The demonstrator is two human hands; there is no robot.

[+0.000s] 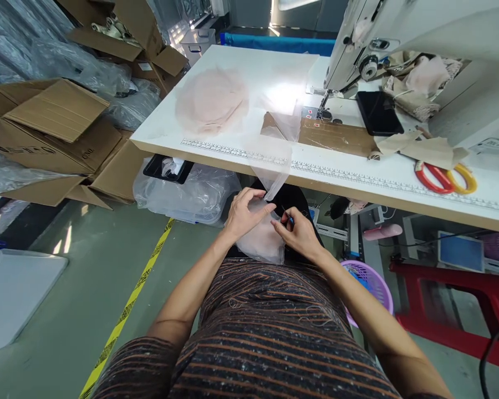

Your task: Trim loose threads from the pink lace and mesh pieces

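Over my lap, my left hand (pixel 244 213) pinches a piece of sheer pale pink mesh fabric (pixel 263 243). My right hand (pixel 298 231) is closed on a small dark tool with a blue tip (pixel 287 216), touching the same fabric. A strip of the mesh (pixel 274 166) runs up from my hands over the table edge. A stack of round pink mesh pieces (pixel 211 100) lies on the white table (pixel 233 66).
A sewing machine (pixel 399 33) stands at the back right, with a black phone (pixel 378 112), brown paper (pixel 336 137) and red-and-yellow scissors (pixel 441 177) near it. Cardboard boxes (pixel 54 127) and plastic bags sit left. A purple basket (pixel 368 282) and red stool (pixel 453 293) are under the table.
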